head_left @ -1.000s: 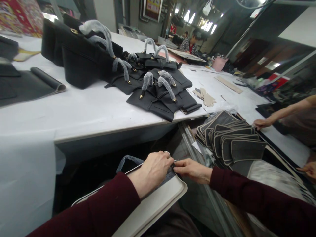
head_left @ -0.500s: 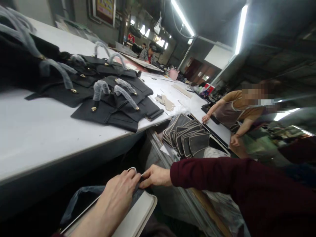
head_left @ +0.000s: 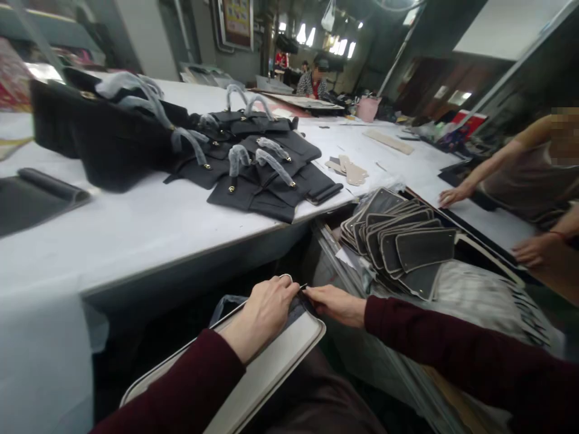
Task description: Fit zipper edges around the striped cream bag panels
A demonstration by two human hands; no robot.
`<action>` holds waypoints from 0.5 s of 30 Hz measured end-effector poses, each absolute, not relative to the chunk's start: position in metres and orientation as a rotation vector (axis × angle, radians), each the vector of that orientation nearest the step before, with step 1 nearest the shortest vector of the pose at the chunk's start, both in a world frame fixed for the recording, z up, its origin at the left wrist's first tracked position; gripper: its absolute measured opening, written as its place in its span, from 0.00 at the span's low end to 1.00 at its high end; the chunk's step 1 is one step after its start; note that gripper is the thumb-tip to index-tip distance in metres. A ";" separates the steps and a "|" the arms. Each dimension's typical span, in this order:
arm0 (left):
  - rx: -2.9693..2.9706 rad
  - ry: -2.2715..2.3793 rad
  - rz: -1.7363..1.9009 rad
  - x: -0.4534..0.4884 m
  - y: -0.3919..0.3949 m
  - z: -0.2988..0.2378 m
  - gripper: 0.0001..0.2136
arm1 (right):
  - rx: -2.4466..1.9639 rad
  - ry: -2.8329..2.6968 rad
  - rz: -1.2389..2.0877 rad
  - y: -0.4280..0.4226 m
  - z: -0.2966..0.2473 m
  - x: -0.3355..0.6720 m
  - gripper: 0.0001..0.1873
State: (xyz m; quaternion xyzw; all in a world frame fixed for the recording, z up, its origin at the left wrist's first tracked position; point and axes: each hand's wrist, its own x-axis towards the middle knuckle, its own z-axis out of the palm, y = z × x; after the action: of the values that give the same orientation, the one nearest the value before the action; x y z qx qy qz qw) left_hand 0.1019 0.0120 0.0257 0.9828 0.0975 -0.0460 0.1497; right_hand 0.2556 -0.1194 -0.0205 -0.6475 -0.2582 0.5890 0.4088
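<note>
At far left, a rolled black leather sheet (head_left: 54, 187) lies on the white-covered cutting table (head_left: 136, 241). Beside it stand black handbags (head_left: 99, 138) with film-wrapped handles, and just right of them lie flat black bag fronts (head_left: 257, 187) with gold clasps.

Below the table edge, in the person's lap, rests a cream-edged black bag panel (head_left: 266, 367). Its long axis runs from lower left up to a rounded corner at the right, and a film-wrapped handle (head_left: 226, 306) shows behind its far edge. The left hand (head_left: 265, 313) lies across that far edge, fingers curled over it, and sits nearer the panel's middle. The right hand (head_left: 337, 304) reaches in from the right, closer to the corner, with its thumb and fingertips (head_left: 316, 293) pinched together. The two hands are close, almost touching, with a thin dark point (head_left: 302, 287) between them, too small to tell whether it is a needle or something else.

Further right, beige cut leather pieces (head_left: 350, 172) lie on the table, and a heap of beige-edged black panels (head_left: 398, 241) sits below its edge. Beyond that, a co-worker's hands (head_left: 455, 194) rest on a dark board (head_left: 470, 217).
</note>
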 end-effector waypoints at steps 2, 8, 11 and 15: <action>2.819 0.293 -0.141 0.101 0.013 0.025 0.13 | -1.641 -0.721 1.499 -0.119 -0.022 0.258 0.30; 2.791 0.289 -0.151 0.103 0.015 0.026 0.14 | -1.817 -1.048 1.388 -0.111 -0.024 0.259 0.21; 2.786 0.288 -0.212 0.106 0.015 0.029 0.16 | -1.935 -1.224 1.307 -0.106 -0.020 0.259 0.16; 2.816 0.283 -0.199 0.105 0.016 0.009 0.24 | -2.104 -1.410 1.205 -0.104 -0.011 0.257 0.13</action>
State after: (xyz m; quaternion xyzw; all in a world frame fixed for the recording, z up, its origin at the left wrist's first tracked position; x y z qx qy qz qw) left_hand 0.1048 0.0162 0.0089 0.9811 0.0985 -0.0694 0.1517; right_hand 0.2568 -0.1039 -0.0107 -0.7395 -0.4957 0.4236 0.1674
